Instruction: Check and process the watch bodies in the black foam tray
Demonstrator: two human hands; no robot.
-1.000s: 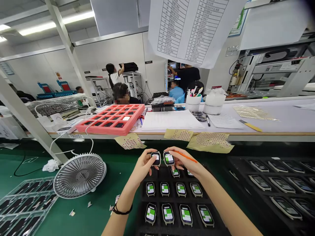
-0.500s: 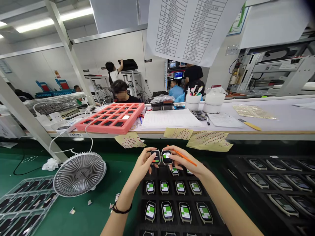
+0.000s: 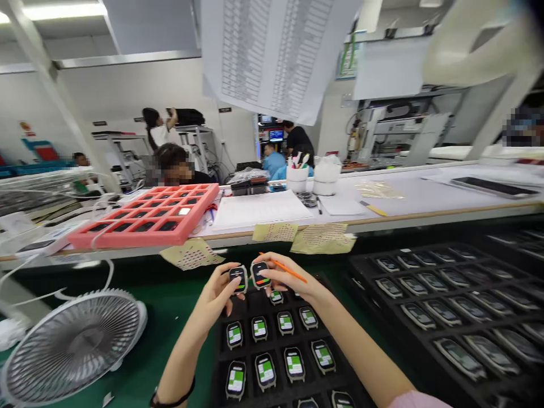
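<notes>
My left hand (image 3: pixel 218 293) is closed round a smartwatch (image 3: pixel 238 279) without a strap, its thumb on the lit screen. Close beside it, my right hand (image 3: pixel 285 277) grips a second smartwatch (image 3: pixel 260 274), a finger lying on its dark screen, which shows an orange bar low down. A thin orange stick (image 3: pixel 289 271) also sits in my right hand, running back over the knuckles. Beneath both hands lies a black foam tray (image 3: pixel 249 354) with rows of watches, their screens lit green and white. My hands cover part of its far rows.
A second black tray of dark-screened watches (image 3: pixel 463 309) lies at the right. A grey fan (image 3: pixel 80 345) stands at the left. On the shelf ahead are a pink foam tray (image 3: pixel 191 226), papers (image 3: pixel 263 208) and pen cups (image 3: pixel 297 177). Other people are beyond it.
The view has turned to the right, so the scene shifts left. The right watch's screen has gone from mostly white to dark with an orange bar. Both hands keep hold of their watches.
</notes>
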